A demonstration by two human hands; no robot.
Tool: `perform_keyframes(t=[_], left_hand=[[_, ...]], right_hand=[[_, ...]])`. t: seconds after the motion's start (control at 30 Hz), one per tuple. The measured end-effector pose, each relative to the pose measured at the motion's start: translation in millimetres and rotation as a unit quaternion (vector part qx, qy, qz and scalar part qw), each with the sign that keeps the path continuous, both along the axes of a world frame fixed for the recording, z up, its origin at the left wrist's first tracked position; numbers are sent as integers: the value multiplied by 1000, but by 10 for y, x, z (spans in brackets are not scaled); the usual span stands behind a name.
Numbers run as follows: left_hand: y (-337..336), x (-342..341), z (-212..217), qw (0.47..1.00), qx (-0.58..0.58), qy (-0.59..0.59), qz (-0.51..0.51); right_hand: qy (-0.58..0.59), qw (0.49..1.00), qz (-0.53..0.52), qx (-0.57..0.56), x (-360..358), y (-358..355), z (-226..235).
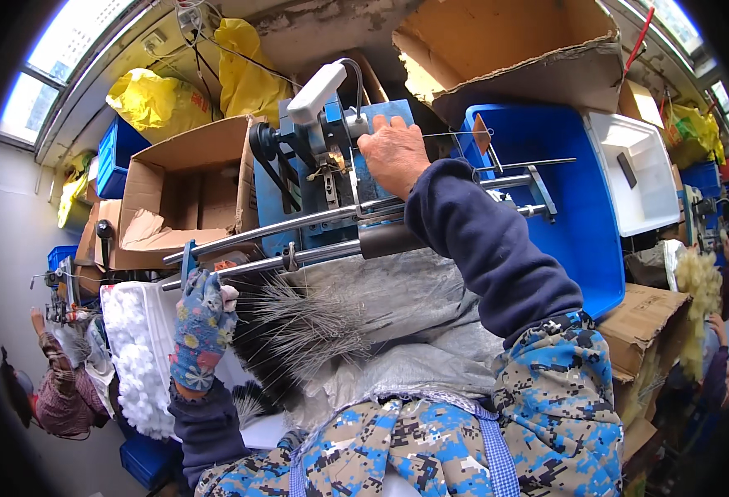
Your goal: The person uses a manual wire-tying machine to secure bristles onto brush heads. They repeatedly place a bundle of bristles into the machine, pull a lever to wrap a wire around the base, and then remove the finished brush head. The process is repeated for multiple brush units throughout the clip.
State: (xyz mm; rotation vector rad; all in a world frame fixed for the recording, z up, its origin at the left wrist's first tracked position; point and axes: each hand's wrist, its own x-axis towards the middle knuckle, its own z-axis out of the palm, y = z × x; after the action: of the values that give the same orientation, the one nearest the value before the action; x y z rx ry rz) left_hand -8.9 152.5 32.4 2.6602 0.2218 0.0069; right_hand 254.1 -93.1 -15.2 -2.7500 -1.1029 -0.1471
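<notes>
My left hand (201, 327), in a blue flowered glove, is closed beside the blue end bracket (188, 263) of two parallel metal rods. What its fingers hold is hidden. My right hand (394, 155), bare, has its fingers curled at the head of a blue bench machine (298, 178); what they grip is hidden. A thin metal wire (451, 133) runs out to the right beside this hand. A white lamp-like bar (318, 93) sits on top of the machine. Across my lap, on grey cloth (414, 331), lies a bundle of thin wires (315, 319) with black bristles.
A cardboard box (184, 178) stands left of the machine, a large blue bin (584, 224) to its right. White fluffy material (137, 364) lies at the left. Yellow bags (161, 103) and another carton (505, 50) are behind. Other people (70, 385) work at both sides.
</notes>
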Motion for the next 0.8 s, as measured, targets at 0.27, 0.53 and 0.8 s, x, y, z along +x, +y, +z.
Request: perform_keyframes(t=[0.27, 0.53, 0.8], left_hand=[[-118, -92, 441, 997, 24, -71, -21], [-66, -457, 592, 978, -98, -124, 137], [79, -804, 843, 960, -136, -244, 13]], right_hand=[[-25, 999, 14, 20, 37, 21, -110], [-8, 997, 53, 52, 97, 26, -158], [-5, 999, -46, -12, 75, -38, -64]])
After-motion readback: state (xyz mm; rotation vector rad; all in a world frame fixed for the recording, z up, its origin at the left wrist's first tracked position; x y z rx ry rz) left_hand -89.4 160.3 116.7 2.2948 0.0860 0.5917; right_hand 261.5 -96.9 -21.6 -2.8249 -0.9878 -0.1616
